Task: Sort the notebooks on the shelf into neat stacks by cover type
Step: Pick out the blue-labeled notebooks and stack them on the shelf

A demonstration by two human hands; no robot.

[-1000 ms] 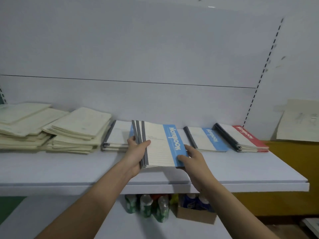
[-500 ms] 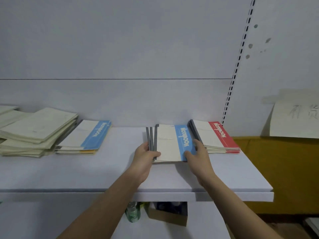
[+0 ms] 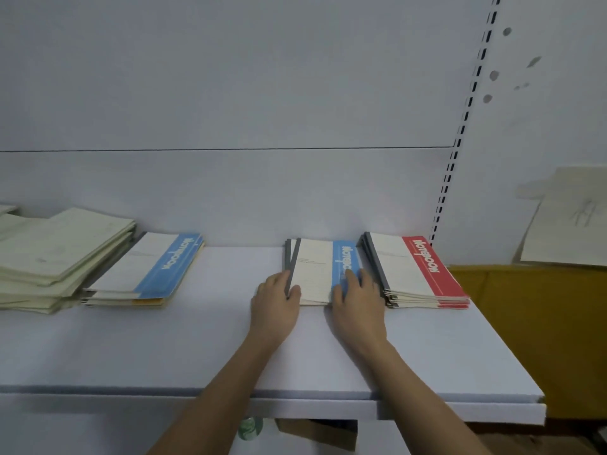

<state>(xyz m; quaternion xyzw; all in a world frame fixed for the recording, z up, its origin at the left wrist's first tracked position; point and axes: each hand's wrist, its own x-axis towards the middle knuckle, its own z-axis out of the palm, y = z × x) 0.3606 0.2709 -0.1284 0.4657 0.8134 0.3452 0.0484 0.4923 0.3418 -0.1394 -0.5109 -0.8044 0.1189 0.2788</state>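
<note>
A small stack of blue-banded notebooks (image 3: 317,269) lies on the white shelf (image 3: 197,339), just left of a stack of red-banded notebooks (image 3: 415,269). My left hand (image 3: 276,298) grips the blue stack's grey spine edge, thumb on the cover. My right hand (image 3: 356,298) rests flat on the blue band at its right side, fingers straight. Another blue-banded stack (image 3: 147,269) sits further left, beside piles of plain cream notebooks (image 3: 59,251).
A slotted upright (image 3: 460,142) runs up the back wall at right. A sheet of paper (image 3: 571,218) hangs over a yellow board (image 3: 532,323). Bottles and a cardboard box (image 3: 315,433) show below the shelf.
Both hands carried the blue-banded notebooks rightward and set them down on the shelf next to the red stack. My right hand now lies flat on the cover.
</note>
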